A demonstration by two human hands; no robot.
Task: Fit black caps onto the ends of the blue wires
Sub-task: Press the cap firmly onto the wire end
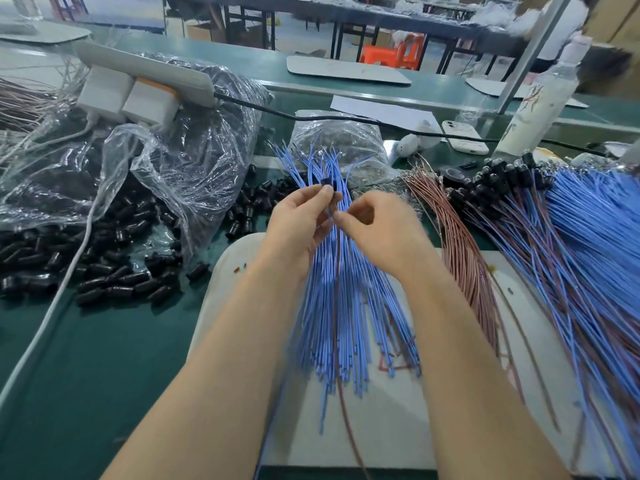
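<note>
Here the fingers (325, 197) of the left hand (298, 223) pinch a small black plastic cap (326, 183) at the top of the loose bundle of thin blue wires (341, 306). The right hand (379, 230), its fingers curled, pinches one wire of that bundle just below the cap. Left of the bundle, a heap of loose black caps (114, 282) lies on the green table (104, 358). Right of it lie capped blue wires (588, 220).

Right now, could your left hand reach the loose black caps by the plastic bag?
Probably yes: the loose black caps lie uncovered left of the left hand, though it holds a cap.
</note>
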